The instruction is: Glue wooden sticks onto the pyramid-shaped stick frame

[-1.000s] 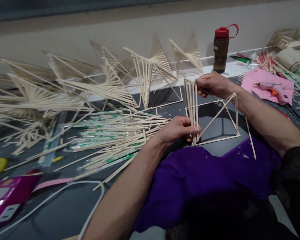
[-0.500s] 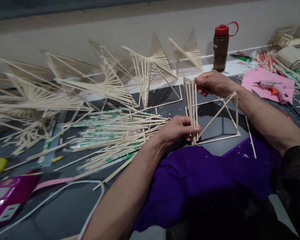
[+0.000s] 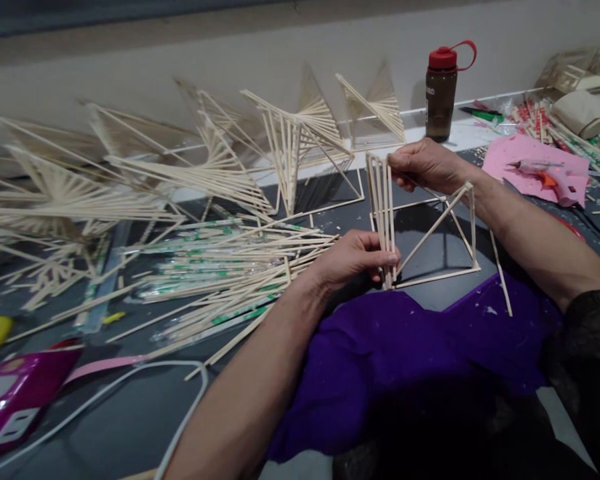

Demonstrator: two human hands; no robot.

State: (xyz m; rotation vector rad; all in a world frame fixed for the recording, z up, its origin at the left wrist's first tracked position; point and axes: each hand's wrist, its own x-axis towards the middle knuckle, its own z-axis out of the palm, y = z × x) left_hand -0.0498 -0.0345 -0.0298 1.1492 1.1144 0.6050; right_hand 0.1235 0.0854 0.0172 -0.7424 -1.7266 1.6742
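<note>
A frame of thin wooden sticks (image 3: 433, 235) stands on the dark table, with several near-upright sticks side by side along its left edge. My left hand (image 3: 357, 259) is closed on the lower ends of these upright sticks, thumb in front. At their top, my right hand (image 3: 425, 163) pinches the end of the rightmost stick. Under the near side of the frame lies a purple cloth (image 3: 380, 353). One loose stick (image 3: 501, 277) rests partly on the cloth beneath my right forearm.
Bundles of sticks (image 3: 240, 267), some in plastic wrappers, lie left of my left hand. Several twisted stick models (image 3: 295, 140) line the wall. A red-lidded bottle (image 3: 440, 97) stands behind. A glue gun (image 3: 550, 177) rests on pink cloth at right; a magenta device (image 3: 25, 393) sits front left.
</note>
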